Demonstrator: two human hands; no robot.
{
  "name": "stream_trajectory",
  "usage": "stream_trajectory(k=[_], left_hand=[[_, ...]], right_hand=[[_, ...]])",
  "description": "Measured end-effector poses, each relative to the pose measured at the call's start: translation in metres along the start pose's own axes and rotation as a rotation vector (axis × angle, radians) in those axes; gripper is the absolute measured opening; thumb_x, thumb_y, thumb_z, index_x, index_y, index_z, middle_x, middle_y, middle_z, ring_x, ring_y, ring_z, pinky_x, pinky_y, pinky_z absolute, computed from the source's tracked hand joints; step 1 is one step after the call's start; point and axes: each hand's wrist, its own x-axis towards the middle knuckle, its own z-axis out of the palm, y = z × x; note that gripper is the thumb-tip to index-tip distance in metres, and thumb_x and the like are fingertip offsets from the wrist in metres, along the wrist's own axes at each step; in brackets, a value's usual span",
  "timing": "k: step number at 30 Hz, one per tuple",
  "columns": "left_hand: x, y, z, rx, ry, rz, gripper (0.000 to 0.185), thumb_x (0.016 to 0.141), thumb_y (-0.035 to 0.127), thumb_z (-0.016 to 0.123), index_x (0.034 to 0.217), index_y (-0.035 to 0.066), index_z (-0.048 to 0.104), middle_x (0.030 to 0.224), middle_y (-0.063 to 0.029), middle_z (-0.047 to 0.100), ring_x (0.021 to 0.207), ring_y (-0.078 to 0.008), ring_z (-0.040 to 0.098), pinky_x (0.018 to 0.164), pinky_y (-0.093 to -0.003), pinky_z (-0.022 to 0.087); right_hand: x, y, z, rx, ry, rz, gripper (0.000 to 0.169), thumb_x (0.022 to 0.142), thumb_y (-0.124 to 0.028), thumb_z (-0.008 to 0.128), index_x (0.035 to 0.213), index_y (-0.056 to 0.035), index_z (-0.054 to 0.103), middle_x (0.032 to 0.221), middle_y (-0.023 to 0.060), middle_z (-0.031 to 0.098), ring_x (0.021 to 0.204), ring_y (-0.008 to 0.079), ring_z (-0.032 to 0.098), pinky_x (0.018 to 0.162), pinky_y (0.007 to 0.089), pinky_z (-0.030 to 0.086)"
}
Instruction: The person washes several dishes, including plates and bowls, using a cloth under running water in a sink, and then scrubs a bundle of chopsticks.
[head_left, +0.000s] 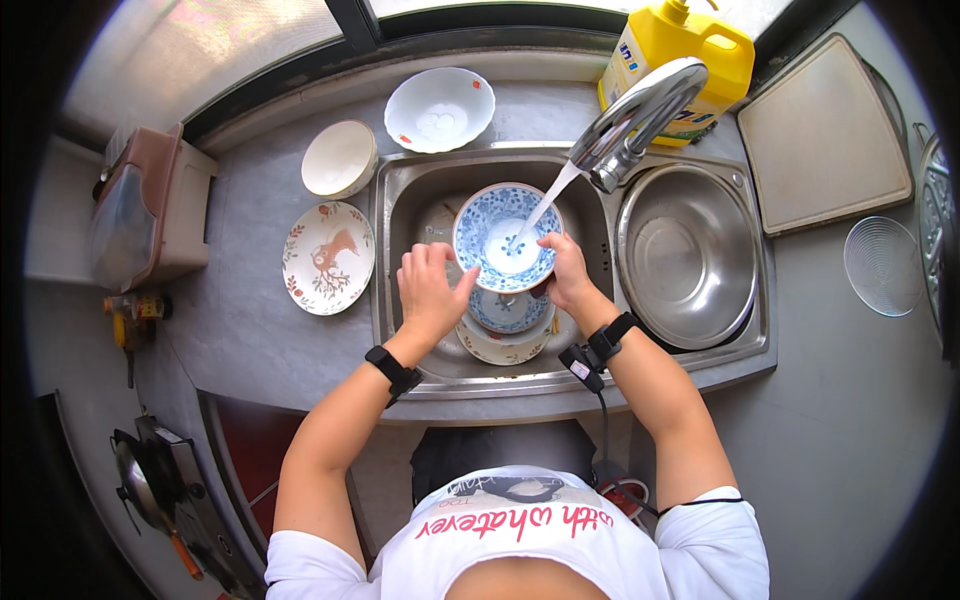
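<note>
Water runs from the chrome faucet (637, 112) into a blue-and-white patterned bowl (508, 237) above the left sink basin (420, 180). My right hand (570, 274) grips the bowl's right rim, thumb inside. At its left rim is my left hand (435, 289), fingers spread; whether it bears any weight I cannot tell. Beneath, a second blue-patterned bowl (508, 311) rests on a floral plate (502, 352) in the basin. Left of the sink lie a plate with an animal picture (328, 259) and a cream bowl (339, 159). A white scalloped bowl (439, 110) stands behind the basin.
A round steel basin (686, 255) fills the right sink. Behind it stands a yellow detergent jug (720, 67). A cutting board (829, 142) and wire strainer (883, 266) are at right. At left are a lidded storage box (180, 217) and a pan (139, 480) by a stove.
</note>
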Motion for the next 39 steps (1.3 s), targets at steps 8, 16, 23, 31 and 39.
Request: stream_trajectory(k=[8,16,23,31,39], left_hand=[[0.029,0.010,-0.001,-1.332,-0.609,-0.976,0.033,0.082,-0.001,0.045,0.114,-0.010,0.044,0.103,-0.0190,0.058,0.090,-0.0276,0.063,0.078,-0.0344,0.056],[0.031,-0.005,-0.016,-1.239,-0.580,-1.125,0.027,0.083,0.003,0.053,0.108,-0.004,0.050,0.096,-0.0134,0.061,0.081,-0.0191,0.063,0.069,-0.0276,0.056],[0.027,-0.018,-0.009,-1.312,-0.661,-1.174,0.020,0.084,0.004,0.053,0.102,-0.004,0.052,0.083,-0.0147,0.062,0.060,-0.0140,0.059,0.041,-0.0150,0.046],[0.022,-0.025,0.005,-1.325,-0.642,-1.248,0.018,0.084,0.005,0.054,0.099,-0.005,0.053,0.081,-0.0133,0.061,0.062,-0.0135,0.060,0.041,-0.0139,0.047],[0.028,-0.005,0.011,-1.134,-0.509,-1.114,0.019,0.082,0.001,0.052,0.099,-0.005,0.053,0.078,-0.0128,0.061,0.062,-0.0173,0.061,0.042,-0.0189,0.050]], right_hand=[[-0.019,-0.030,0.020,0.263,-0.383,0.093,0.085,0.079,-0.071,0.042,0.130,-0.0034,0.041,0.129,0.0147,0.048,0.121,0.0288,0.044,0.102,0.0429,0.033],[-0.003,-0.023,0.045,0.021,-0.342,0.162,0.065,0.089,-0.062,0.033,0.120,-0.0080,0.052,0.116,0.0099,0.055,0.105,0.0198,0.052,0.089,0.0361,0.044],[0.006,-0.006,0.040,0.087,-0.272,0.113,0.055,0.090,-0.058,0.039,0.112,-0.0100,0.057,0.106,0.0058,0.059,0.098,0.0154,0.054,0.085,0.0331,0.045],[-0.005,-0.008,0.037,0.101,-0.308,0.183,0.053,0.090,-0.054,0.041,0.113,-0.0096,0.056,0.108,0.0060,0.059,0.099,0.0170,0.055,0.089,0.0339,0.044],[-0.016,-0.013,0.039,-0.039,-0.228,0.237,0.073,0.090,-0.064,0.021,0.130,-0.0073,0.042,0.125,0.0118,0.051,0.113,0.0221,0.049,0.095,0.0358,0.039]])
